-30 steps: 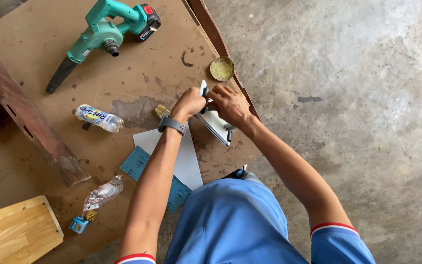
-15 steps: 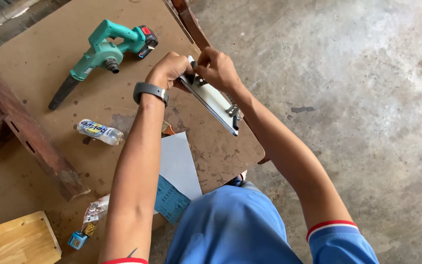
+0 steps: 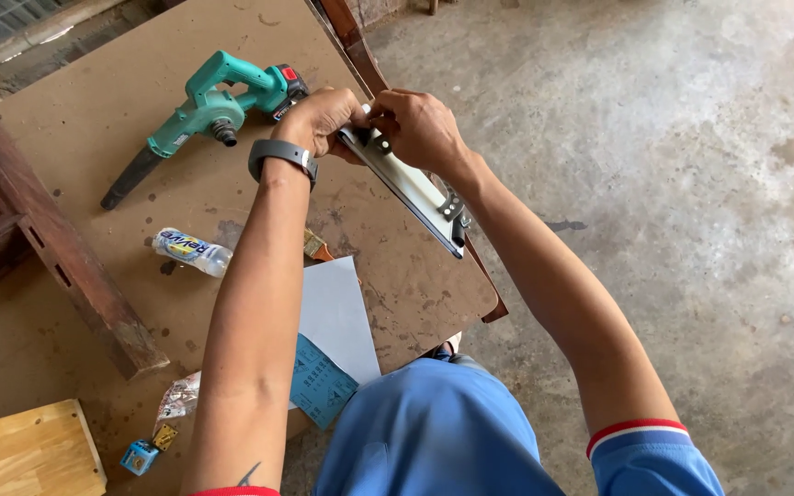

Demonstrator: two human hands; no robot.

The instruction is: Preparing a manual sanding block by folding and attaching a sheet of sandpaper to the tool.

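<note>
Both my hands hold a long white hand sanding block up in the air over the right edge of a brown board table. My left hand, with a dark watch on the wrist, grips its far end. My right hand pinches the same end from the other side, at a small dark clamp. The block's near end, with a metal clip, points toward me. Grey sandpaper sheets lie on the table below my left arm, one turned blue side up.
A teal cordless blower lies at the table's far side. A small plastic bottle, a dark wooden beam, a light wood panel, a crumpled wrapper and a small blue box are at left. Concrete floor spreads right.
Both hands lifted the sanding block off the table and brought it up closer to me. The small round tin seen earlier is out of sight.
</note>
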